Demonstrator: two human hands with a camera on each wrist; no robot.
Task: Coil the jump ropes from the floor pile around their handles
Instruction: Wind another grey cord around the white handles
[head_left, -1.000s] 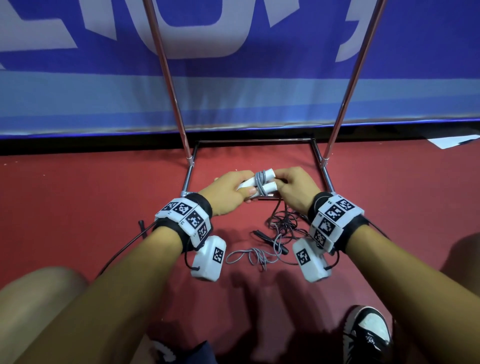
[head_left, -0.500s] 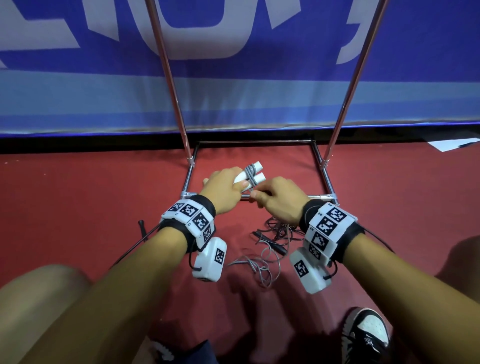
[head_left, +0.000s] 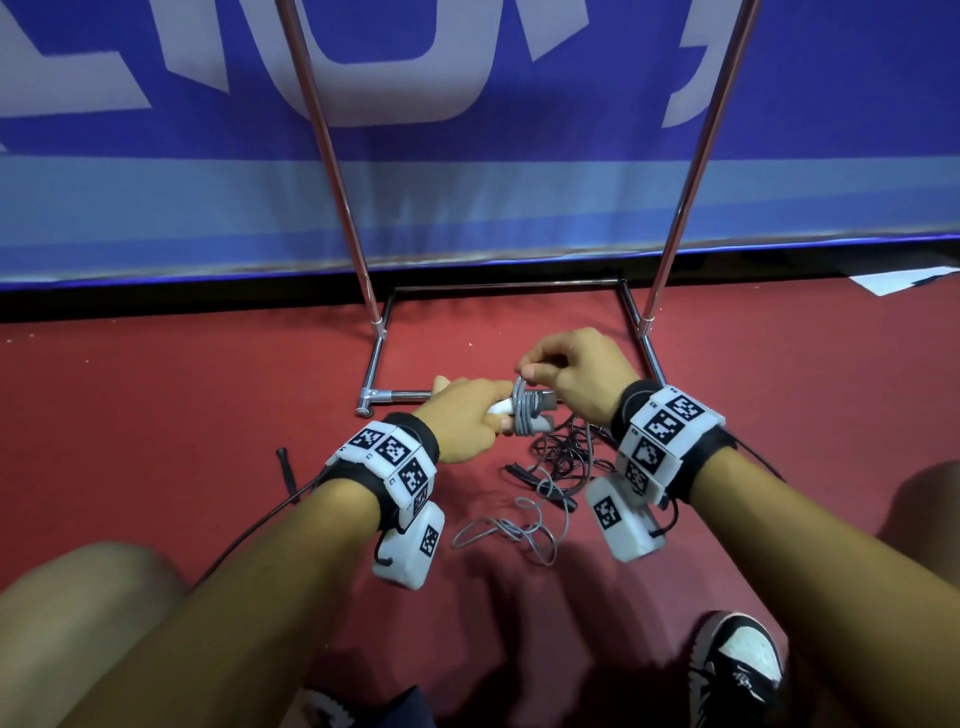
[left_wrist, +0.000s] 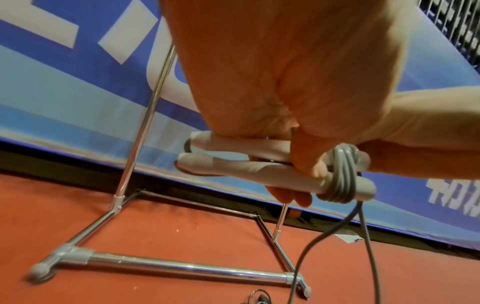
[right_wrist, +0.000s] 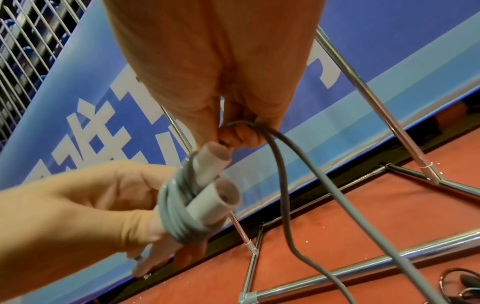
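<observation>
Head view shows me crouched over the red floor (head_left: 156, 415), with my left hand (head_left: 462, 418) wrapped around the pair of pale grey plastic handles (left_wrist: 233, 162) held side by side, fingers curled tight round them. My right hand (head_left: 574, 371) sits just above and beyond the handles' free ends, pinching the thin grey rubber cord (right_wrist: 283, 185) between thumb and fingertips.

Several turns of that cord already lie snug together in a band (right_wrist: 179, 207) near the handle ends, so I judge this rope to be partly coiled, well started but not finished. From my pinch two strands fall away toward the floor, and a loose grey loop (head_left: 514, 525) lies on the floor between my wrists, so a fair length is left to wind on.

Beyond that, a tangle of darker cords with black handles (head_left: 561, 457) sits on the floor just beneath my right wrist, not yet coiled. I cannot tell how many ropes are in it. So I reckon the task is at an early stage: one rope midway, the pile still to do.

Behind my hands stands a chrome tube rack frame (head_left: 405, 396) against a blue and white banner (head_left: 467, 171).
</observation>
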